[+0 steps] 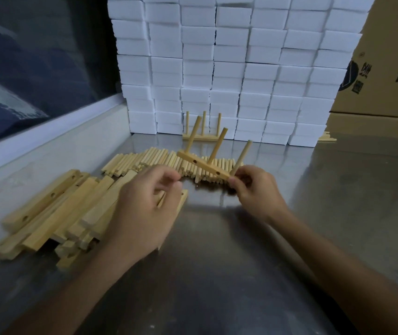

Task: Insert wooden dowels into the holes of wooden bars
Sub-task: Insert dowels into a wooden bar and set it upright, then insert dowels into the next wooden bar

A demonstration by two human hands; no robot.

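the right hand (253, 189) is pinching the near end of a wooden bar (204, 165) carrying three dowels, held over the loose dowels (144, 158) at twelve o'clock, while the left hand (149, 204), loosely curled and empty, is likely needing another dowel next.

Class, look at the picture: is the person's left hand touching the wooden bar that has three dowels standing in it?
Apart. The head view shows the left hand short of the three-dowel wooden bar; only the right hand pinches its end.
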